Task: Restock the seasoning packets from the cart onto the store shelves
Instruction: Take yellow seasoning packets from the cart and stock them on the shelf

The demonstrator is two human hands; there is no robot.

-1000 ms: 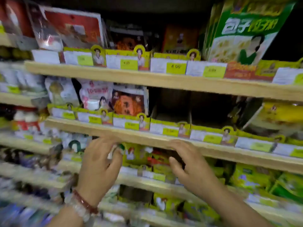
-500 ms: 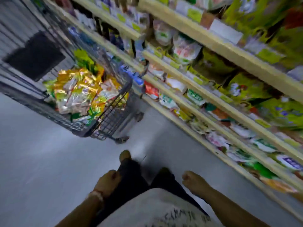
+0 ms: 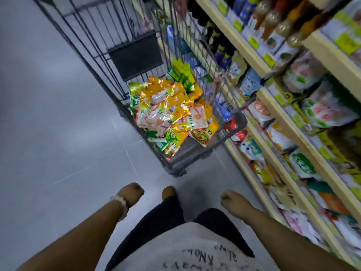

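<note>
A heap of yellow, orange and green seasoning packets (image 3: 172, 114) fills the near end of a dark wire cart (image 3: 237, 122) standing on the floor ahead of me. My left hand (image 3: 130, 194), with a bead bracelet at the wrist, hangs low at my side with loosely curled fingers and holds nothing. My right hand (image 3: 232, 199) hangs the same way, empty, near the bottom shelf. Both hands are well short of the cart. The store shelves (image 3: 273, 106) run along the right, packed with packets.
Bottles (image 3: 273, 22) stand on the upper shelf at top right. Yellow price tags line the wooden shelf edges. Grey tiled floor (image 3: 58, 133) stretches to the left of the cart. My dark trousers, a shoe tip (image 3: 169, 192) and a light shirt fill the bottom middle.
My hands have left the shelf and dropped to my sides. My view has swung from the shelf down to the floor and the cart, which now lies closer and more central.
</note>
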